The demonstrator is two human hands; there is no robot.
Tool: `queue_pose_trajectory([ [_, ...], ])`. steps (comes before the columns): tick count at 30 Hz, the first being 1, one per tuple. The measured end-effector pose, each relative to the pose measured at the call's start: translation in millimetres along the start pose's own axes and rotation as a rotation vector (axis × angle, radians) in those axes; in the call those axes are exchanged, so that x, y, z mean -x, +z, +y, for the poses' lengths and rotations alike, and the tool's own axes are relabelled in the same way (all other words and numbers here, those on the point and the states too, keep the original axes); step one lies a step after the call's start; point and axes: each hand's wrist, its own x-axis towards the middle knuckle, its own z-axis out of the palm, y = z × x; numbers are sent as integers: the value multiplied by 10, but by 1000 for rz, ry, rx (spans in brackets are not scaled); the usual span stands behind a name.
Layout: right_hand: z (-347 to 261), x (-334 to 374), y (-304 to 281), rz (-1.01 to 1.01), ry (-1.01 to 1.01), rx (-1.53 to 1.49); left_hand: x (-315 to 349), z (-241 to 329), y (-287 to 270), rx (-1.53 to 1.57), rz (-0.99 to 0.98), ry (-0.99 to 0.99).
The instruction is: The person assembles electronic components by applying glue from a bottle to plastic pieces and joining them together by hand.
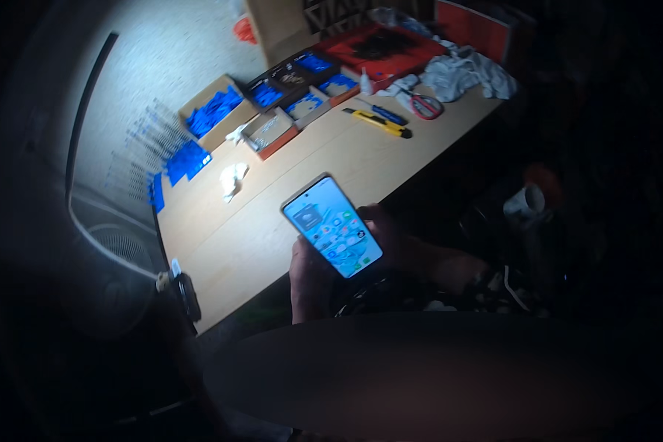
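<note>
A smartphone (339,230) with a lit, bluish home screen is held tilted at the near edge of the table. My left hand (307,269) grips its lower left side, the fingers mostly hidden behind it. On the opposite side my right hand (381,225) closes around the right edge, dim in shadow. Beyond the phone, a crumpled white tissue (233,180) lies on the wooden table (272,221).
Toward the back are a cardboard box of blue pieces (214,110), small open trays (271,131), a yellow utility knife (379,123), red-handled scissors (426,107) and white cloth (468,74). A fan (118,247) stands left; a white cup (524,204) is at right.
</note>
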Motion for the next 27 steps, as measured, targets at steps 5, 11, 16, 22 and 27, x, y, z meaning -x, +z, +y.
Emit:
queue_pose_trajectory([
  [5,-832,-102,120,1,-69,-106,-390,74,-40,293,-268,-71],
  [11,-2287,-288,-462,210,-288,-177,-906,236,350,-584,-4,136],
  [16,-3571,-587,-1731,936,-462,800,-1504,490,40,-779,26,168],
  [22,-3823,-662,-3587,1183,-589,1079,-2184,846,-296,-964,77,170],
  [27,-3658,-1385,-4497,1407,-231,1525,-2760,1146,-552,-976,147,160],
])
